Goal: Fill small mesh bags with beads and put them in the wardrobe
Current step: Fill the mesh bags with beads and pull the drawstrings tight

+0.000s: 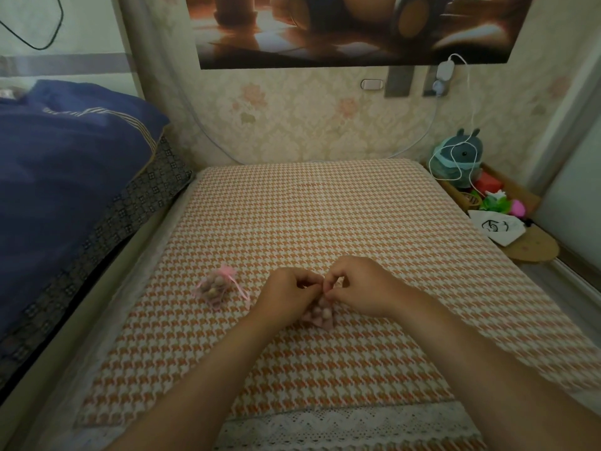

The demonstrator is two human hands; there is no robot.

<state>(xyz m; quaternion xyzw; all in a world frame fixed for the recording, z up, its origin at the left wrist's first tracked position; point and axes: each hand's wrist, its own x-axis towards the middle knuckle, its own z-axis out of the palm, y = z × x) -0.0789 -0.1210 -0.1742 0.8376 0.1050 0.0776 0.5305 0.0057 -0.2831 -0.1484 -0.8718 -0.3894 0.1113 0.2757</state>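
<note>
Pinching with curled fingers, our left hand (286,292) and right hand (357,288) meet at the neck of a small pink mesh bag (317,320). Its load of beads (322,312) sits just below our fingertips, resting on the orange-and-white houndstooth cover (309,216). To the left of our left fingers, near but apart, a second mesh bag (216,288) lies on the same cover, full of beads and closed with pink ribbon. Nearer to us than the fingers, a white lace trim (341,424) borders the cover. Far to the left of them, blue bedding (65,174) is heaped. Beyond the fingers rises floral wallpaper (292,125) with a brown-toned poster (325,27) above it. Well off to the right, a white cable (468,102) drops from a charger (445,71) onto a grey-green plush toy (461,154). A white pouch (497,227) lies nearer us beside it, printed with a black line drawing; any lettering on it is too small for us to read.
</note>
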